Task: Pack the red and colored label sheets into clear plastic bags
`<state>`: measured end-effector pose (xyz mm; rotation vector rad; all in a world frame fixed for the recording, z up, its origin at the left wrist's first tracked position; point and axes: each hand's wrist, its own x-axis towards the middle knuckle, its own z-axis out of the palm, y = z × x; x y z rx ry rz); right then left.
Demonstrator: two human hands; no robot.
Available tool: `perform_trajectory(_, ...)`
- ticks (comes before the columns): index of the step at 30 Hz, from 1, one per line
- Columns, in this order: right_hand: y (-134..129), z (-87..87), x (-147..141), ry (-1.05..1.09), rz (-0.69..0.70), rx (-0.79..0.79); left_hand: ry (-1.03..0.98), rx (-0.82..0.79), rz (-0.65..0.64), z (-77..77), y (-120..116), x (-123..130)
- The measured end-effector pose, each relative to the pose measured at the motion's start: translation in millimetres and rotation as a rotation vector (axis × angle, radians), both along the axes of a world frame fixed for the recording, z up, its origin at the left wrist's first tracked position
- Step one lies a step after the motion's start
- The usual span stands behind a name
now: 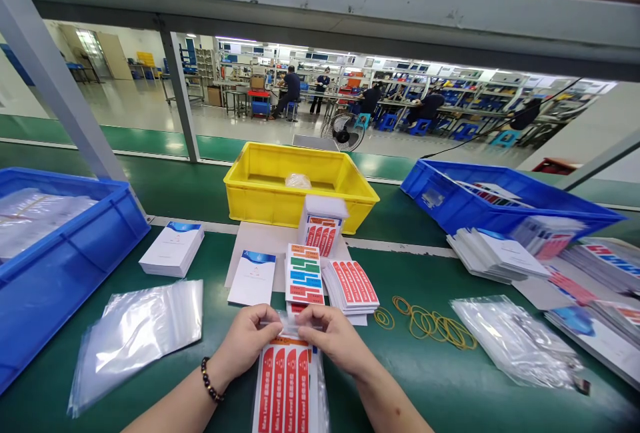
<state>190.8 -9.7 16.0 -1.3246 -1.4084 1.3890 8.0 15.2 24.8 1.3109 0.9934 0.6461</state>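
A clear plastic bag (320, 386) with a red-and-white label sheet (284, 386) inside lies at the front middle of the green table. My left hand (250, 340) pinches the left side of its top edge. On the right side of that edge, my right hand (333, 340) pinches it too. Just beyond are a white booklet (253, 276), a stack of multicoloured label sheets (305, 274) and a fanned stack of red label sheets (351, 284). A taller bundle of sheets (323, 226) stands upright behind them.
Clear bags (140, 333) and a booklet stack (173, 248) lie left, beside a blue bin (65, 280). A yellow bin (300, 203) stands behind. Rubber bands (435, 326), filled bags (515, 340) and another blue bin (500, 180) are right. People sit far back.
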Motion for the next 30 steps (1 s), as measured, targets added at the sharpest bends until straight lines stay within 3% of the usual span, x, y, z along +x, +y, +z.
perform_trajectory(5, -1, 1.6, -5, -0.110, -0.016, 0.147, 0.018, 0.030, -0.010, -1.4, -1, 1)
perform_trajectory(16, -7, 0.7, -15, -0.249, 0.056, 0.277, 0.007, 0.122, -0.042, -10.1, -5, 6)
perform_trajectory(19, -7, 0.3, -9, -0.264, 0.069, 0.324, 0.052, 0.250, -0.035, -8.1, -4, 3)
perform_trajectory(22, -5, -2.7, -5, -0.319, 0.047, 0.402, 0.065, 0.456, 0.066, -7.6, -4, -3)
perform_trajectory(27, 1, -14.5, 0, -0.557, -0.156, 0.699, -0.110, 0.705, 0.167, -9.7, 0, -12)
perform_trajectory(30, 4, -20.1, 2, -0.656, -0.260, 0.817, -0.255, 0.780, 0.176, -0.3, -7, -18)
